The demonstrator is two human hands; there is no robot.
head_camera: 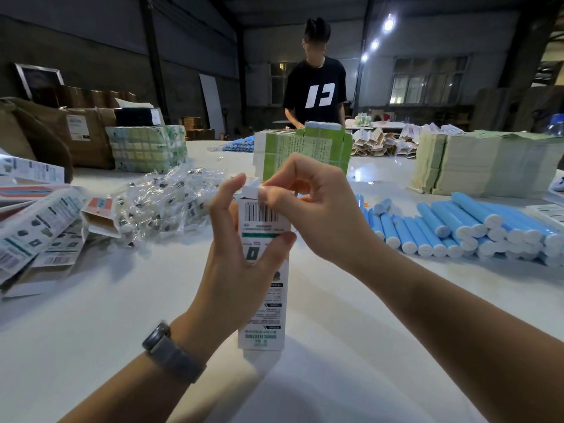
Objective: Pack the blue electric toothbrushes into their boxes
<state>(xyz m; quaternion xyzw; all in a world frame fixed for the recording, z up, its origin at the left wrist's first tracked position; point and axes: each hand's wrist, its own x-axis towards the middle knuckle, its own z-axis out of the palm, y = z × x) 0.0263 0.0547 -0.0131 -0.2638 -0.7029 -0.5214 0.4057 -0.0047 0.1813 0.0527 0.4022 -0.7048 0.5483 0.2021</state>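
Upright, box (263, 288) gripped by left hand (241, 248); right hand (308, 206) pinches top flap (table (91, 346) bare around).

A box (263, 270) stood at mid-frame between the hands, left hand (241, 239) around its middle, right hand (308, 203) at its top flap. On the desk (91, 315), toothbrushes (457, 227) lay heaped at right, bags (164, 203) left of centre, more boxes (36, 227) at far left. Flat cartons (305, 148) stood behind, upper centre, and a person (316, 90) beyond them.
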